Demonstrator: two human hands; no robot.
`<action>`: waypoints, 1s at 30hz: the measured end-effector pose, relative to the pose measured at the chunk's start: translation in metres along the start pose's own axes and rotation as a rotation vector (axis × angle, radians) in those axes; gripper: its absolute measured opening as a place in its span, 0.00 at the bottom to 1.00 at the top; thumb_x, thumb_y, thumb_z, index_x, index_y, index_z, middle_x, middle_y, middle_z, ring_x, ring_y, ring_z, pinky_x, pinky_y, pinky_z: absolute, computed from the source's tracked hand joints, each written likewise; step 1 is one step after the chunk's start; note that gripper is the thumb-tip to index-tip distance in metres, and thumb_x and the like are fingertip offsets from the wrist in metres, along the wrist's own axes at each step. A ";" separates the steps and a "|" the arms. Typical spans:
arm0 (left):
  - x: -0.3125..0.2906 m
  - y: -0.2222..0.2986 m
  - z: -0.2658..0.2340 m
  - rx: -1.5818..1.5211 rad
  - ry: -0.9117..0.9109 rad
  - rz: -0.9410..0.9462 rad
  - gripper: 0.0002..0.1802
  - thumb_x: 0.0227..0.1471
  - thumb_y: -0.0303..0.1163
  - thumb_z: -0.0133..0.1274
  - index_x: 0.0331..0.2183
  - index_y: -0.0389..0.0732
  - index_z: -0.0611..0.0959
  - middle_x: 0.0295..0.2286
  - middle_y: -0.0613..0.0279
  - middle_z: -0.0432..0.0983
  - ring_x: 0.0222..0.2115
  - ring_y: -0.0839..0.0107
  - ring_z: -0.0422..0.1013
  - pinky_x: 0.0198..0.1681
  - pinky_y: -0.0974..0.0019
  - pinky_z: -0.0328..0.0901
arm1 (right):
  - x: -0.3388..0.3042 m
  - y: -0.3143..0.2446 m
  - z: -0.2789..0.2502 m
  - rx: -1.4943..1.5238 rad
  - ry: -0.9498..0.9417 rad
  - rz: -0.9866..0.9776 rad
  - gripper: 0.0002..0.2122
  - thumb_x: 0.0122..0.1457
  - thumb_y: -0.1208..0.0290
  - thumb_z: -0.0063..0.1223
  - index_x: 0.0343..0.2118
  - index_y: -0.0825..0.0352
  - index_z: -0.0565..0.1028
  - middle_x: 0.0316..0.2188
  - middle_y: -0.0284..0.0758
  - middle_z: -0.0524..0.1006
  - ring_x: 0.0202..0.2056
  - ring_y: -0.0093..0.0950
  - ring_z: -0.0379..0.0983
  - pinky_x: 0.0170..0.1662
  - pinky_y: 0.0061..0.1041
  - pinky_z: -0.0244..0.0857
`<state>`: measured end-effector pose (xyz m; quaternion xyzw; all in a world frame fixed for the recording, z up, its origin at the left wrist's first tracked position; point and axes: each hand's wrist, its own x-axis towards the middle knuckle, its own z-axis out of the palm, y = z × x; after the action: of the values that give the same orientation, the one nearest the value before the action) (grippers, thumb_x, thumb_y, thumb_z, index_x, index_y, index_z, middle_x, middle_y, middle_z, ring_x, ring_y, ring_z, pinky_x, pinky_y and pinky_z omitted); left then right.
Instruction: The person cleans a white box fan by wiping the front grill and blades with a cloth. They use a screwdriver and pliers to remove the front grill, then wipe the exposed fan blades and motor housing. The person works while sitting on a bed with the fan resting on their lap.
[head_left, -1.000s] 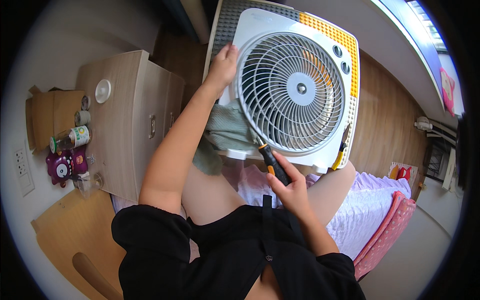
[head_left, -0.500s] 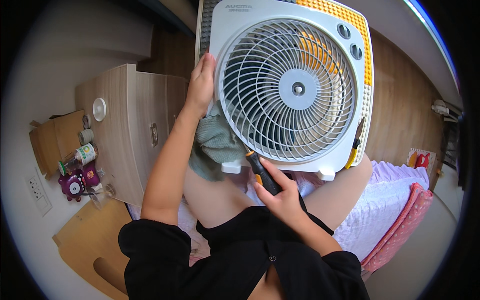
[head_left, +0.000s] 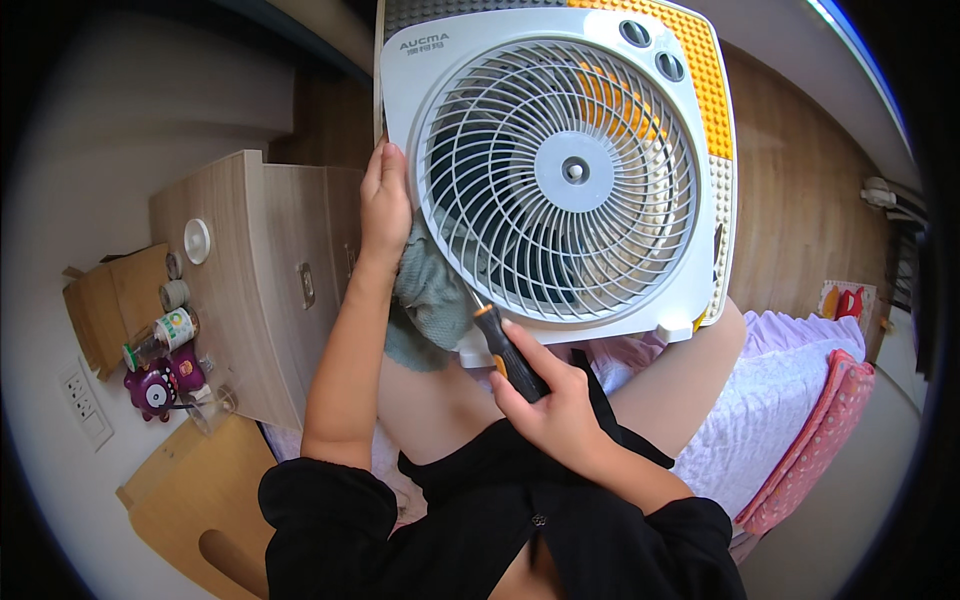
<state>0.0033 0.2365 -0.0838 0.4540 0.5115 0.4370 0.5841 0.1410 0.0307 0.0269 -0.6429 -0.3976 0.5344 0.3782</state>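
Note:
A white box fan (head_left: 402,100) with a round grille and two knobs stands tilted over my lap, its front toward me. My left hand (head_left: 386,205) grips the fan's left edge, thumb along the rim and the other fingertips partly hidden. In my right hand (head_left: 560,405) is a screwdriver (head_left: 518,360) with a black and orange handle. Its shaft meets the lower left rim of the grille; the tip is hidden. A grey-green cloth (head_left: 435,285) hangs beside the fan's lower left, below my left hand.
Behind the fan lies a studded board (head_left: 703,90) in grey, yellow and white. A wooden cabinet (head_left: 215,300) stands at left, near a cardboard box (head_left: 105,310) and a purple toy (head_left: 150,390). A white bedspread (head_left: 760,400) and folded pink dotted cloth (head_left: 810,440) lie at right.
The fan has shifted left in the picture and turned slightly counterclockwise. My left hand is lower along its edge. The screwdriver has moved slightly left with my right hand still around it.

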 end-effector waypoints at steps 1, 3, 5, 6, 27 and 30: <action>0.001 0.001 0.002 -0.044 -0.003 0.002 0.26 0.63 0.41 0.33 0.53 0.31 0.66 0.49 0.55 0.66 0.49 0.71 0.62 0.54 0.71 0.54 | -0.005 0.003 -0.004 -0.011 -0.003 -0.028 0.24 0.49 0.76 0.57 0.51 0.71 0.68 0.27 0.43 0.76 0.27 0.28 0.75 0.33 0.22 0.67; -0.003 0.009 0.006 -0.032 0.003 -0.032 0.27 0.63 0.42 0.33 0.54 0.31 0.63 0.50 0.56 0.65 0.50 0.72 0.61 0.55 0.71 0.53 | -0.011 0.003 -0.009 0.003 -0.018 -0.031 0.24 0.49 0.76 0.57 0.51 0.71 0.68 0.27 0.43 0.77 0.27 0.29 0.75 0.33 0.22 0.67; -0.009 0.012 0.009 0.015 0.015 -0.033 0.27 0.63 0.42 0.33 0.55 0.32 0.63 0.51 0.56 0.64 0.50 0.71 0.61 0.55 0.70 0.53 | -0.013 0.003 -0.012 -0.005 -0.022 -0.032 0.24 0.49 0.76 0.57 0.51 0.71 0.68 0.27 0.43 0.77 0.27 0.29 0.76 0.33 0.22 0.67; -0.011 0.012 0.008 0.055 0.022 -0.015 0.26 0.63 0.42 0.33 0.55 0.32 0.63 0.50 0.55 0.65 0.50 0.71 0.61 0.54 0.70 0.54 | -0.010 -0.001 -0.011 -0.015 -0.015 -0.048 0.24 0.49 0.76 0.57 0.51 0.72 0.68 0.27 0.43 0.76 0.27 0.30 0.75 0.33 0.23 0.67; -0.129 0.010 0.025 -0.028 0.135 -0.025 0.26 0.63 0.34 0.35 0.59 0.35 0.54 0.55 0.56 0.56 0.54 0.71 0.56 0.56 0.68 0.50 | 0.010 -0.016 0.005 0.076 0.033 0.058 0.24 0.51 0.75 0.57 0.52 0.72 0.66 0.34 0.38 0.77 0.33 0.18 0.70 0.38 0.18 0.65; -0.136 -0.006 0.019 -0.134 0.151 -0.097 0.26 0.63 0.32 0.34 0.59 0.36 0.52 0.55 0.57 0.55 0.53 0.72 0.56 0.56 0.69 0.51 | 0.016 -0.021 0.004 0.072 -0.041 0.119 0.24 0.52 0.74 0.56 0.53 0.72 0.66 0.32 0.35 0.76 0.30 0.16 0.69 0.35 0.16 0.65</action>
<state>0.0100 0.1015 -0.0609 0.3546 0.5451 0.4742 0.5935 0.1362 0.0539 0.0395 -0.6403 -0.3468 0.5828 0.3606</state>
